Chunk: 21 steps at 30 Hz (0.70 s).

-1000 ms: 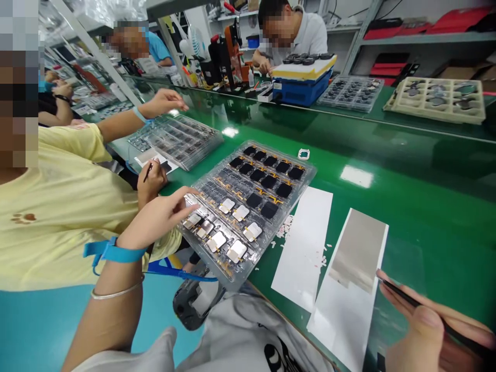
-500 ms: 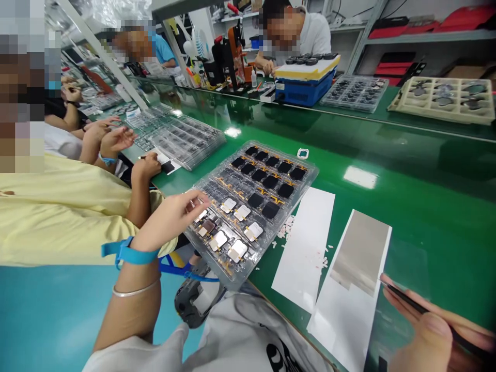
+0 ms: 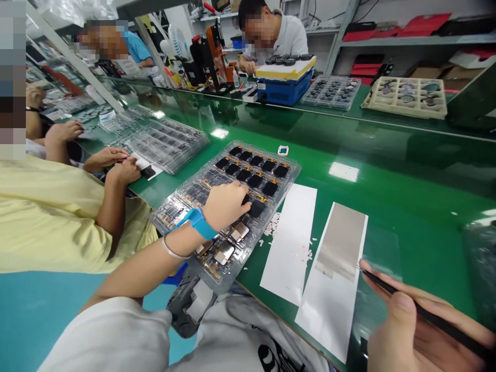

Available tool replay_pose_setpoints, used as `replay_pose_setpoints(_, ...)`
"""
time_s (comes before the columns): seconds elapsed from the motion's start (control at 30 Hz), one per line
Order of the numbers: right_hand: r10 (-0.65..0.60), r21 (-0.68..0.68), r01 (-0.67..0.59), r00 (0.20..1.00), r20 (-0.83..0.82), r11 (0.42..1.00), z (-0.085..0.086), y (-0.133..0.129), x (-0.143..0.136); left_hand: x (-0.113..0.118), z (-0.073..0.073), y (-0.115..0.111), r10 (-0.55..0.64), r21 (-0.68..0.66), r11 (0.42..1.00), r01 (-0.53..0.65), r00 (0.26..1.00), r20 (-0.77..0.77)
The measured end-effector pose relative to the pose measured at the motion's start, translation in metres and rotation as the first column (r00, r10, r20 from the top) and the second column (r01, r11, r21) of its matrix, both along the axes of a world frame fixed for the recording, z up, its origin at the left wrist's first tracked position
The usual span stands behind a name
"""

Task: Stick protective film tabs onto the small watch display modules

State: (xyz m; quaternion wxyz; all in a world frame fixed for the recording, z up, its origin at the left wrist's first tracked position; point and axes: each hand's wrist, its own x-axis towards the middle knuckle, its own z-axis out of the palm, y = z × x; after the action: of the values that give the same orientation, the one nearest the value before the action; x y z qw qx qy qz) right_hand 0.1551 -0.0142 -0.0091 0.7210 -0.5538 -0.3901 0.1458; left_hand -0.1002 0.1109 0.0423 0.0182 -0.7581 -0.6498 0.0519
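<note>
My left hand (image 3: 227, 205), with a blue wrist strap, is over a clear plastic tray (image 3: 217, 281). Its fingers curl down at a black square part in the third row, and whatever lies between the fingertips is hidden. Beside them a black square screen part (image 3: 257, 208) with an orange flex strip shows in its pocket. Nearer me are silver-faced parts (image 3: 223, 253). At the lower right, my right hand (image 3: 406, 320) is closed around black tweezers (image 3: 420, 312). Their tip lies at the edge of a white backing sheet (image 3: 325, 315) bearing a grey film (image 3: 343, 237).
Another white sheet (image 3: 289, 248) lies between tray and film, with small pale scraps (image 3: 273, 225) beside it. A white-framed piece (image 3: 283, 150) sits behind the tray. Stacked clear trays (image 3: 166, 142) and a co-worker's hands (image 3: 124, 168) are at left. A blue box (image 3: 284, 88) stands farther back.
My left hand has moved right across the tray, from the silver-faced parts to the black ones, its fingers now curled down. The right hand still holds the tweezers. The view has shifted slightly.
</note>
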Motion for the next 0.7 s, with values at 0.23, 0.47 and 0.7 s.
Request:
replay_pose_setpoints(0.23, 0.077, 0.144, -0.079, 0.997, 0.018, 0.986, 0.009, 0.003, 0.0, -0.005, 0.003, 0.01, 0.047, 0.047, 0.998, -0.051, 0.997, 0.065)
replay_pose_setpoints(0.47, 0.507, -0.091, -0.502, 0.861, 0.045, 0.86, 0.03, -0.007, 0.018, 0.04, 0.017, -0.073, -0.099, -0.051, 0.979, 0.198, 0.677, 0.73)
replay_pose_setpoints(0.7, 0.579, -0.249, -0.525, 0.692, 0.431, 0.814, 0.045, -0.008, 0.014, 0.097, -0.024, -0.115, 0.211, -0.193, 0.86, 0.472, 0.015, 0.977)
